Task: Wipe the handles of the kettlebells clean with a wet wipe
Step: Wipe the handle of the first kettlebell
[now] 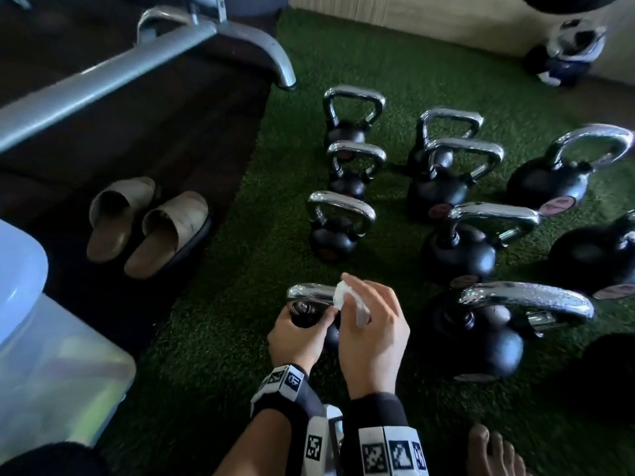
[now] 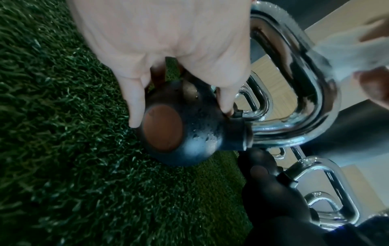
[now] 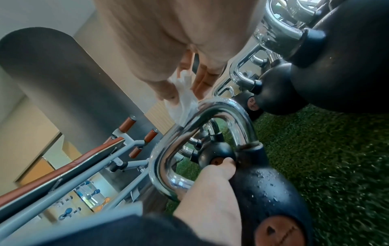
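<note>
Kettlebells stand in rows on the green turf (image 1: 213,338), and the nearest small kettlebell (image 2: 189,133) sits at about 6 o'clock in the head view, close to the person. Its chrome handle (image 1: 309,293) is beaded with droplets. The left hand (image 1: 295,338) curls round the black ball of this bell, fingers and thumb gripping it just under the handle. The right hand (image 1: 372,334) pinches a crumpled white wet wipe (image 1: 343,295) and presses it against the right end of the handle's top bar, so the two hands sit close together, nearly touching. Both wrists carry bands with black-and-white markers.

More bells stretch from 12 to 3 o'clock, with a large kettlebell (image 1: 488,334) at 3 o'clock beside the hands. A pair of beige slippers (image 1: 147,225) lies on the dark floor at 10 o'clock, beneath a grey metal frame (image 1: 103,80). A pale plastic container (image 1: 51,355) fills the 8 o'clock corner. A bare foot (image 1: 494,451) shows at 5 o'clock.
</note>
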A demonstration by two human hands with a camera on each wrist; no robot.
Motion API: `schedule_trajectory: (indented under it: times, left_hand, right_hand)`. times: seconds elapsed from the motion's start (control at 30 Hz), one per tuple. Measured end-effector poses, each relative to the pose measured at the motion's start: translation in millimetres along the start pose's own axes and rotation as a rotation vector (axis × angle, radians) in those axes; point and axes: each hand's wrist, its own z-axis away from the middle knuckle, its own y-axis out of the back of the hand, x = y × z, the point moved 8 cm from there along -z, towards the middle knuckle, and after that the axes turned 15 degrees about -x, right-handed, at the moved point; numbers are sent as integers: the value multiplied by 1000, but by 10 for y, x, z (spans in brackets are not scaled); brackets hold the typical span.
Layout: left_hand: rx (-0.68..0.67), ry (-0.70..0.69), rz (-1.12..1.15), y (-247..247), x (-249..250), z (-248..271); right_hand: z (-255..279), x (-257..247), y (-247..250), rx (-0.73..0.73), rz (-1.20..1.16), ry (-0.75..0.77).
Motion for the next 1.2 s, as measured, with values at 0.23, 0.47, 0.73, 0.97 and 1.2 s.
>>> schedule_trajectory:
  times: [0.23,0.47,0.73,0.97,1.2]
  left_hand:
    - [43,-9,-1,33,3,69]
    - [31,-37,-22,46,-2,48]
    - [11,-42,-25,47,-3,33]
    - [-3,-66,-38,43,26,48]
    - [-10,-64,-32,31,-15,8]
  right_hand:
    - [-73,23,-160,-51,123,78]
    - [-126,118,-22,-68,106,66]
    - [-4,566,252,111,-1,-64]
    - [89,1128,161,111,-354,-378]
    - [186,1381,-141,146,-941,-580]
